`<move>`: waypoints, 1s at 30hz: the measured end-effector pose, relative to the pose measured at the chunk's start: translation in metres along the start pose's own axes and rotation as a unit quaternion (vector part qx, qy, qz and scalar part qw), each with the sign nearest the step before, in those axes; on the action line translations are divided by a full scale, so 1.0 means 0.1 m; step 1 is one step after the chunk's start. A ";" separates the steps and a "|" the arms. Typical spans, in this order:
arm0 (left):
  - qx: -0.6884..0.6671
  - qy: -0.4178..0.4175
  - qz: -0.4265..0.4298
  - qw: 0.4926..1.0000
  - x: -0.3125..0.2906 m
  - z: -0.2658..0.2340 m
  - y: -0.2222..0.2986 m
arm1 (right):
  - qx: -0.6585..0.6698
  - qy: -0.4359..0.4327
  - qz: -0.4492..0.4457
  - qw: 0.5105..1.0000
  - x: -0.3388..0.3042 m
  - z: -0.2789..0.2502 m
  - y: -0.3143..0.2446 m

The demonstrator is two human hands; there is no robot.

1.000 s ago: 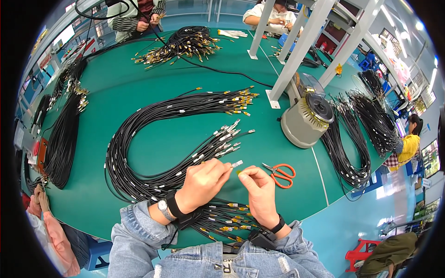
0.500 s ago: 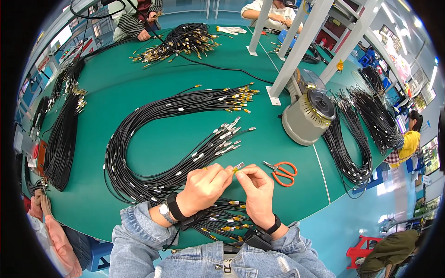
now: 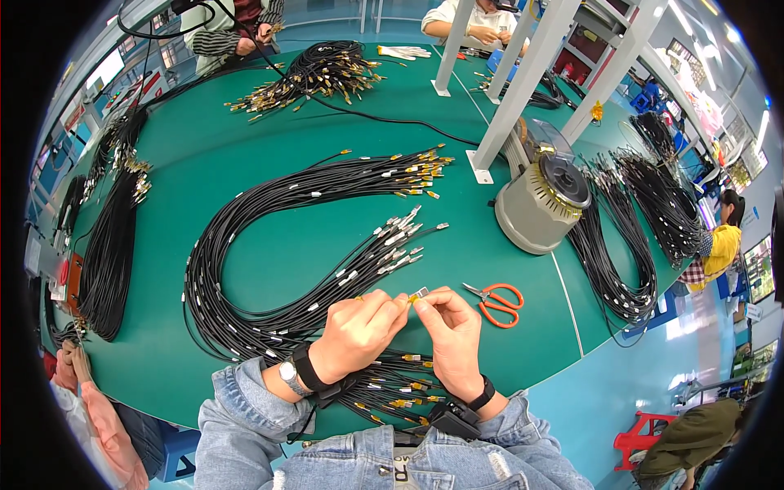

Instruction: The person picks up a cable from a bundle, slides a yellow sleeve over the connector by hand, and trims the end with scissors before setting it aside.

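My left hand and my right hand meet over the near part of the table, fingertips pinched. Between them is a small metal cable connector with a bit of yellow tape at its base. Its cable is hidden by my fingers. Just right of my right hand lie orange-handled scissors, blades parted. A big U-shaped bundle of black cables curves behind my left hand, with silver and yellow-taped ends pointing right. More yellow-ended cables lie under my wrists.
A grey round tape dispenser stands right of centre beside white metal posts. Further cable bundles lie at the left, back and right of the green table. Other people work around the table's far and left edges.
My hands stay almost in place, still pinching the connector, with only a slight shift of the fingers. Across the table, a person in striped sleeves has raised a hand off the table.
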State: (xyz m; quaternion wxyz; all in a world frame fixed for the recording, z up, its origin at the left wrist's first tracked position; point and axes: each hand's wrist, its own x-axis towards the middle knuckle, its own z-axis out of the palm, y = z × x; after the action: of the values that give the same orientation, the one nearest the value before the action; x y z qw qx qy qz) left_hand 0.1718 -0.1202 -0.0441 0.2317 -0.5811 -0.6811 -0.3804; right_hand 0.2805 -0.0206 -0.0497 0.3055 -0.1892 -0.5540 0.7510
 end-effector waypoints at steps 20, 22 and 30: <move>-0.005 0.011 0.049 0.999 -0.03 0.01 -0.03 | 0.010 0.002 0.002 1.000 -0.02 0.01 0.02; -0.007 0.014 0.041 0.999 -0.06 0.03 -0.03 | 0.005 0.002 -0.006 1.000 -0.02 0.01 0.02; -0.084 0.002 -0.040 0.996 -0.01 0.03 0.01 | -0.001 0.002 -0.011 1.000 -0.02 0.00 0.04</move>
State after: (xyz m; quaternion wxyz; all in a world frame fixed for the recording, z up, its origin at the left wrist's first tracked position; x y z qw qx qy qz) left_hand 0.1737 -0.1190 -0.0465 0.1684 -0.5700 -0.6688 -0.4467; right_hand 0.2811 -0.0232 -0.0532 0.3145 -0.1854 -0.5562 0.7465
